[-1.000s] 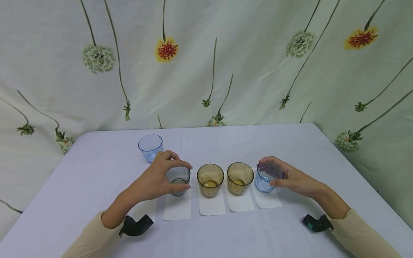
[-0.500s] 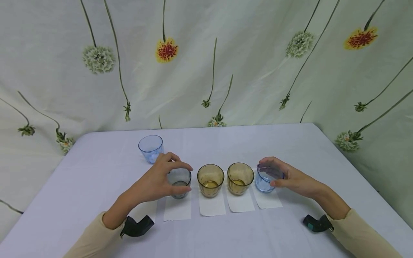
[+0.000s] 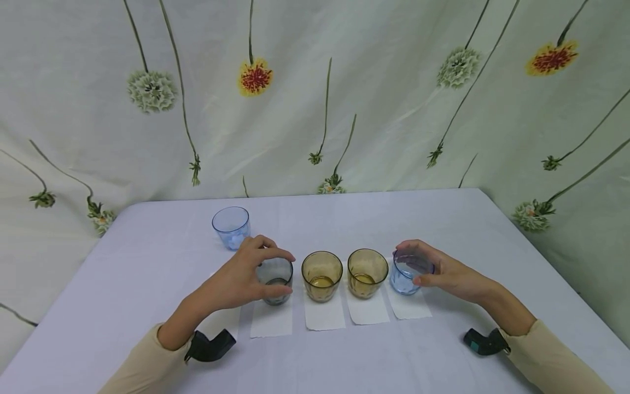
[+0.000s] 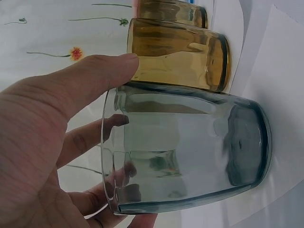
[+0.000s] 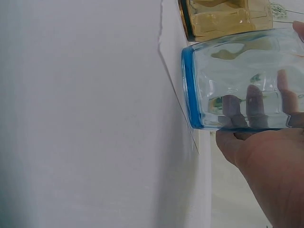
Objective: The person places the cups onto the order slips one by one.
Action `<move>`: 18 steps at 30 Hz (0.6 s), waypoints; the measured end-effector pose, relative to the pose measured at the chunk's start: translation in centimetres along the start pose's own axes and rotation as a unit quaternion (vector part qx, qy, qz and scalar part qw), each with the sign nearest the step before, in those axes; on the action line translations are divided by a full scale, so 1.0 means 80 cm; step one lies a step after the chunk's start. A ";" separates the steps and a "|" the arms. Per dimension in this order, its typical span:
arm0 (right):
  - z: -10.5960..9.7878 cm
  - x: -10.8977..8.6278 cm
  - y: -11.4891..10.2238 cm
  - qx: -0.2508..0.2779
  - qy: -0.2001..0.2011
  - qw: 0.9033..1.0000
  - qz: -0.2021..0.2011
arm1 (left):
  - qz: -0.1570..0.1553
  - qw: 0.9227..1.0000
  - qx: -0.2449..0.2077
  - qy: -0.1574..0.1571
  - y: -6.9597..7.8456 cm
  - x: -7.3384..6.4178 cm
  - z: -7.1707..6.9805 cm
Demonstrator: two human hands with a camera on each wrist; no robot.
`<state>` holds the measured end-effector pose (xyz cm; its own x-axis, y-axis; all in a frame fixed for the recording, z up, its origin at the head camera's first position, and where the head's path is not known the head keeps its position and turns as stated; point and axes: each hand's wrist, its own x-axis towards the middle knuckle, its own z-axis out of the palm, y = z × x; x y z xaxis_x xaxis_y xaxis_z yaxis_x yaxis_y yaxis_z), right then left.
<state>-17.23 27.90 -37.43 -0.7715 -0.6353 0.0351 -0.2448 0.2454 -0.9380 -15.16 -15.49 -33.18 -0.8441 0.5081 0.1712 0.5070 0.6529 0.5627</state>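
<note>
My left hand (image 3: 241,276) holds a grey glass tumbler (image 3: 274,269) near its rim, thumb on the near side and fingers on the far side. In the left wrist view this tumbler (image 4: 190,137) is upright, its base right at the white paper. On the right, my right hand (image 3: 448,273) grips a light blue tumbler (image 3: 401,278) around its side. The right wrist view has the blue tumbler's thick base (image 5: 190,88) at the edge of a paper piece, with fingers visible through the glass. Between the hands stand two amber tumblers, one left (image 3: 321,271) and one right (image 3: 367,269).
Another light blue tumbler (image 3: 230,224) stands farther back, behind my left hand. Rectangular white paper pieces lie in a row under the front tumblers, including one piece (image 3: 325,318) below the left amber one. A flower-printed cloth (image 3: 295,137) hangs behind the white-covered table (image 3: 344,361).
My left hand and the grey tumbler have shifted slightly right and toward me, nearer the left amber tumbler. My right hand stays in place on the blue tumbler.
</note>
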 end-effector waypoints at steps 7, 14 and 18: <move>-0.001 0.000 0.001 -0.007 0.001 1.000 0.000 | 0.002 1.000 -0.002 0.000 0.000 0.000 0.000; 0.001 0.000 -0.001 -0.009 0.006 1.000 0.005 | 0.003 1.000 -0.006 -0.001 0.001 0.000 -0.001; 0.002 0.000 -0.002 -0.009 0.007 1.000 0.009 | 0.002 1.000 -0.007 -0.002 0.001 -0.001 -0.001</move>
<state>-17.12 27.75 -37.29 -0.7839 -0.6205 0.0225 -0.2404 0.2699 -0.9324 -15.11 -15.52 -33.08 -0.8418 0.5121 0.1708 0.5077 0.6436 0.5728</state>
